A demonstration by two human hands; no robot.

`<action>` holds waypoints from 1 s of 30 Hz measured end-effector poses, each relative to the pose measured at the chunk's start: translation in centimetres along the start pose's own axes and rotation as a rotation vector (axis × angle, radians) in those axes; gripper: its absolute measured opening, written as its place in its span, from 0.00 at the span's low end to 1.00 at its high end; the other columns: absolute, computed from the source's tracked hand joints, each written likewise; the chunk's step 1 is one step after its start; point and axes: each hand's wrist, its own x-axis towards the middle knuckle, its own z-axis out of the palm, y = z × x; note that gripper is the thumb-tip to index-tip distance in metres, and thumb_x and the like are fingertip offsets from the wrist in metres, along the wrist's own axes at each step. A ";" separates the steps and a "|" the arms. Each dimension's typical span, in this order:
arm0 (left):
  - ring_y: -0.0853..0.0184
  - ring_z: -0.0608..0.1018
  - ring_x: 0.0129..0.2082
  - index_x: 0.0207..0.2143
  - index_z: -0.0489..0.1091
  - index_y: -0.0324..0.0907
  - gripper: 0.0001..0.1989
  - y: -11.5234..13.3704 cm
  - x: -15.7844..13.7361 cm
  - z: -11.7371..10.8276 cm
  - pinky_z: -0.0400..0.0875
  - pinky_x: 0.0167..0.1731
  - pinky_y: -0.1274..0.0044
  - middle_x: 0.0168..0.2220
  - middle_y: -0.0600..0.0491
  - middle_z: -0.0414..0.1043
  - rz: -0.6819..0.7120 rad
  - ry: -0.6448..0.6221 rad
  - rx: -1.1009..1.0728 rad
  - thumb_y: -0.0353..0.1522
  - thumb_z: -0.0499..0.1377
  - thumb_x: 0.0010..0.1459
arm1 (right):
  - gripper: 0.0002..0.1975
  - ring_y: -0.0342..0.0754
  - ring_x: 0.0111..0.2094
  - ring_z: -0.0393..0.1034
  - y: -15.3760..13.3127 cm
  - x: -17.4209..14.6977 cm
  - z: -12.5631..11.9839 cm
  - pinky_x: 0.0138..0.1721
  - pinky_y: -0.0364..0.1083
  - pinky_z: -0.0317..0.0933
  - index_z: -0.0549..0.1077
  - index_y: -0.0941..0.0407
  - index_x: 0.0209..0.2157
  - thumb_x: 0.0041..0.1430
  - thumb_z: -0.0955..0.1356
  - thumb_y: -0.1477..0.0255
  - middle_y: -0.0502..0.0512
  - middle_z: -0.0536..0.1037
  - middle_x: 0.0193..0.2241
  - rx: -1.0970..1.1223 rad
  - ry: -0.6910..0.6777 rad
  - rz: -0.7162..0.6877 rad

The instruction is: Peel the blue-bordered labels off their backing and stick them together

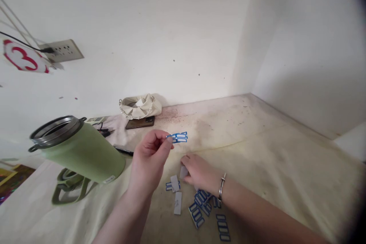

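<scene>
My left hand is raised above the cloth, thumb and fingers pinching a blue-outlined sticker piece by its left end. Lower and to the right, my right hand, with a silver bangle on its wrist, reaches down to the cloth and has a small white paper slip between thumb and fingers. Just below lie another white slip and one resting across a blue-outlined piece. A loose pile of blue-outlined pieces spreads under and beside my right wrist, which partly hides it.
To the left stands a large green tumbler, its lid lying beside it. A white pearl-handled bag and a phone sit against the wall. A black pen is behind my left hand. Pale cloth covers the table.
</scene>
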 end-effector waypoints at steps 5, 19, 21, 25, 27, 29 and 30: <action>0.73 0.65 0.22 0.28 0.68 0.42 0.02 0.1 0.0 0.2 0.56 0.23 0.81 0.21 0.58 0.67 -0.044 -0.005 -0.004 0.31 0.59 0.52 | 0.05 0.48 0.33 0.68 0.5 0.3 0.4 0.34 0.43 0.56 0.72 0.59 0.30 0.47 0.68 0.77 0.56 0.75 0.30 0.056 0.003 0.027; 0.74 0.63 0.21 0.28 0.68 0.42 0.03 -0.2 0.4 0.1 0.54 0.22 0.81 0.21 0.59 0.66 -0.067 -0.018 -0.009 0.31 0.59 0.52 | 0.11 0.41 0.22 0.66 2.6 0.1 -5.3 0.25 0.41 0.59 0.68 0.59 0.40 0.56 0.59 0.79 0.51 0.73 0.26 0.321 0.260 0.206; 0.74 0.62 0.20 0.28 0.67 0.42 0.03 -0.3 0.4 0.0 0.54 0.22 0.81 0.21 0.59 0.67 -0.085 -0.018 -0.020 0.32 0.59 0.52 | 0.15 0.43 0.23 0.69 2.2 -0.4 -7.0 0.28 0.43 0.62 0.65 0.59 0.46 0.56 0.59 0.78 0.49 0.73 0.24 0.406 0.407 0.257; 0.75 0.61 0.20 0.26 0.67 0.41 0.04 -0.5 0.4 0.2 0.53 0.21 0.81 0.20 0.59 0.67 -0.118 -0.052 -0.041 0.31 0.59 0.52 | 0.05 0.45 0.27 0.71 -0.4 -2.6 -10.1 0.30 0.44 0.65 0.68 0.55 0.34 0.55 0.62 0.76 0.50 0.73 0.26 0.520 0.757 0.198; 0.75 0.61 0.19 0.26 0.66 0.41 0.05 -0.5 0.3 0.5 0.52 0.21 0.81 0.20 0.59 0.66 -0.173 -0.096 -0.073 0.32 0.60 0.52 | 0.05 0.46 0.30 0.70 -1.9 -3.7 -10.8 0.30 0.44 0.64 0.69 0.54 0.30 0.55 0.63 0.78 0.52 0.72 0.29 0.417 0.881 0.018; 0.75 0.60 0.19 0.25 0.66 0.41 0.06 -0.5 -0.1 0.9 0.51 0.20 0.81 0.19 0.60 0.65 -0.240 -0.157 -0.132 0.32 0.60 0.51 | 0.10 0.45 0.33 0.68 -3.1 -4.4 -10.8 0.30 0.44 0.64 0.71 0.53 0.32 0.53 0.63 0.82 0.52 0.71 0.32 0.321 0.877 -0.195; 0.75 0.60 0.18 0.25 0.66 0.41 0.06 -0.4 -0.3 1.1 0.51 0.20 0.81 0.18 0.60 0.65 -0.271 -0.188 -0.163 0.32 0.60 0.51 | 0.12 0.45 0.34 0.68 -3.4 -4.6 -10.6 0.31 0.44 0.64 0.71 0.53 0.33 0.53 0.63 0.83 0.53 0.70 0.33 0.288 0.854 -0.272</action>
